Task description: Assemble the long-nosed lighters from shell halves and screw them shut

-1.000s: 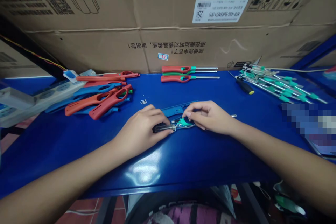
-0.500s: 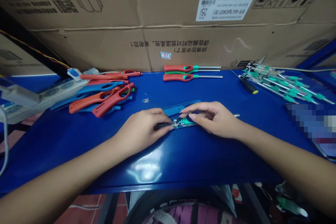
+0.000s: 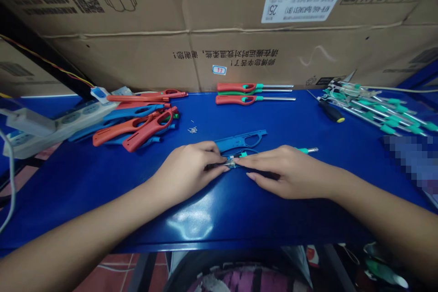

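Note:
My left hand (image 3: 191, 169) is closed around the butt end of a half-assembled lighter (image 3: 233, 163), thumb below and fingers above. Clear and whitish small parts and a green trigger (image 3: 243, 154) show at its exposed middle. My right hand (image 3: 287, 171) lies over the lighter's front, fingers stretched out, the index fingertip touching the small parts and the thumb apart below. The green collar and metal tube tip (image 3: 312, 150) stick out beyond that hand. Just behind lies a loose blue handle half (image 3: 239, 140). What is under the right palm is hidden.
Red and blue handle shells (image 3: 147, 130) lie piled at left by a power strip (image 3: 78, 121). Finished lighters (image 3: 236, 100) rest at the back. Tiny pins (image 3: 192, 130), a screwdriver (image 3: 330, 110), metal tubes with green collars (image 3: 379, 107) and a cardboard wall (image 3: 137, 61) are also there.
My right hand has moved slightly down, its fingers straightening from a curl and reaching left onto the small parts. The blue handle half is more exposed. My left hand keeps its hold.

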`<action>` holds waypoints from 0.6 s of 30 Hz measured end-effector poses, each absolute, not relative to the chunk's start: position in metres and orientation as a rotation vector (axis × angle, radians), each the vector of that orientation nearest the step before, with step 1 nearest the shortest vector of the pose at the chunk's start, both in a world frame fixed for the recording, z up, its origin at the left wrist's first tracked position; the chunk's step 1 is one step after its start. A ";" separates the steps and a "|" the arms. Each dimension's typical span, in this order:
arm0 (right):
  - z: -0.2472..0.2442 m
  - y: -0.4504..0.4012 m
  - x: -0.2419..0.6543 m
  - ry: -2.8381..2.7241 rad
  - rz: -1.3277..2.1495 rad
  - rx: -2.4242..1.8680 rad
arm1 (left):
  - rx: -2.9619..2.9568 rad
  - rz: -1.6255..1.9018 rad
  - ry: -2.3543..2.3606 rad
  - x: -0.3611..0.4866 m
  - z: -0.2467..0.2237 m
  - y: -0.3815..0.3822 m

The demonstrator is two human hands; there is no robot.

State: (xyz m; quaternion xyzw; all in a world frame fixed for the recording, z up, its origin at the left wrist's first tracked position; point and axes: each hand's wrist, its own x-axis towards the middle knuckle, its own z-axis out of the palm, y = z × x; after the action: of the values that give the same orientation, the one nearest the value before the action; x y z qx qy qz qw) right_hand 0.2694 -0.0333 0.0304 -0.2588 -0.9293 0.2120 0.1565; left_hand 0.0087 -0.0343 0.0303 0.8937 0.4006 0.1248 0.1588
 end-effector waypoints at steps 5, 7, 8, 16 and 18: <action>0.037 -0.037 0.268 -2.670 0.666 -0.758 | 2.616 0.340 1.175 0.011 0.029 -0.037; 0.039 -0.039 0.268 -2.692 0.649 -0.781 | 2.625 0.326 1.176 0.012 0.030 -0.038; 0.040 -0.040 0.268 -2.711 0.636 -0.792 | 2.631 0.321 1.178 0.013 0.030 -0.038; 0.046 -0.046 0.272 -2.869 0.505 -0.819 | 2.657 0.338 1.150 0.011 0.028 -0.037; 0.044 -0.046 0.273 -2.885 0.445 -0.826 | 2.645 0.342 1.139 0.011 0.027 -0.037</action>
State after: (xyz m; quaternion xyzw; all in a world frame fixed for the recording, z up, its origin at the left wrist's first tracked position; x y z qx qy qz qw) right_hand 0.2726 -0.0457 0.0444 -0.2718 -0.9496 0.1466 0.0537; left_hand 0.0110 -0.0367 0.0269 0.9055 0.3898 0.1170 0.1203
